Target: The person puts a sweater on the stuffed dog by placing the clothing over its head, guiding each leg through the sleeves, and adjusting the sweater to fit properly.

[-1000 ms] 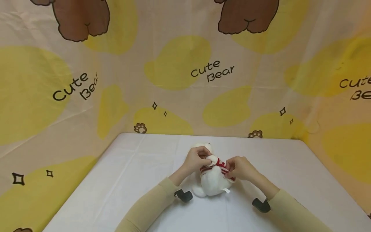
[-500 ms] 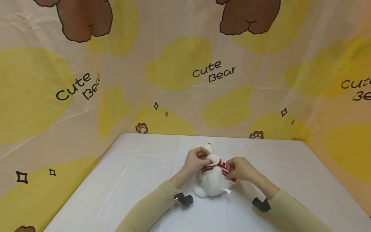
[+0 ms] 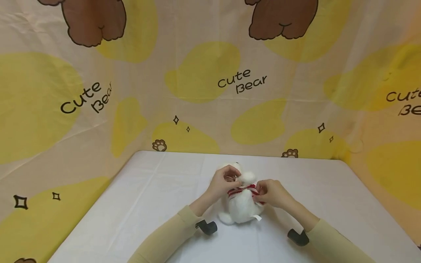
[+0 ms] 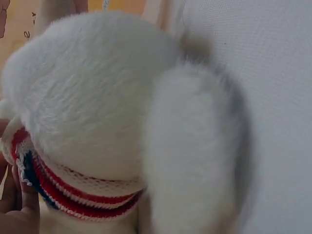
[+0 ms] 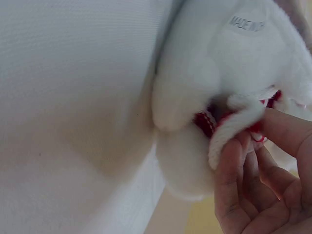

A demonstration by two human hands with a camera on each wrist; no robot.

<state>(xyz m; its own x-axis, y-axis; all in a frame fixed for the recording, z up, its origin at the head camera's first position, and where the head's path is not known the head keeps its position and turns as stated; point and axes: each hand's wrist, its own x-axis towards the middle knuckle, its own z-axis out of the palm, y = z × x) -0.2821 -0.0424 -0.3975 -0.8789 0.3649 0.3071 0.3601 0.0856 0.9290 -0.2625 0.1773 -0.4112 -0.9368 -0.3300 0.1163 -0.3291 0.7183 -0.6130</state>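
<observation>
A white plush toy [image 3: 241,210] lies on the table with a red-and-white striped knit garment [image 3: 235,190] around its middle. My left hand [image 3: 223,183] holds the toy's upper part, thumb and fingers curled beside a rounded white limb [image 3: 249,178]; its fingertips are partly hidden. On the other side, my right hand [image 3: 275,193] pinches the edge of the garment. The right wrist view shows a white knit edge [image 5: 229,129] between thumb and fingers of that hand. Up close, the left wrist view shows the toy's fur [image 4: 97,87] above the striped knit band [image 4: 92,202].
A white-covered table [image 3: 148,193] lies beneath the toy. Patterned cloth [image 3: 204,73] with bear drawings hangs behind and at both sides. A small white tag [image 3: 257,217] sticks out from the toy, and black wrist mounts [image 3: 207,227] sit below both wrists.
The rounded white limb now stands out above the garment, where a white knit edge showed before. The garment's right part has been drawn slightly down. Both hands stay near the same places.
</observation>
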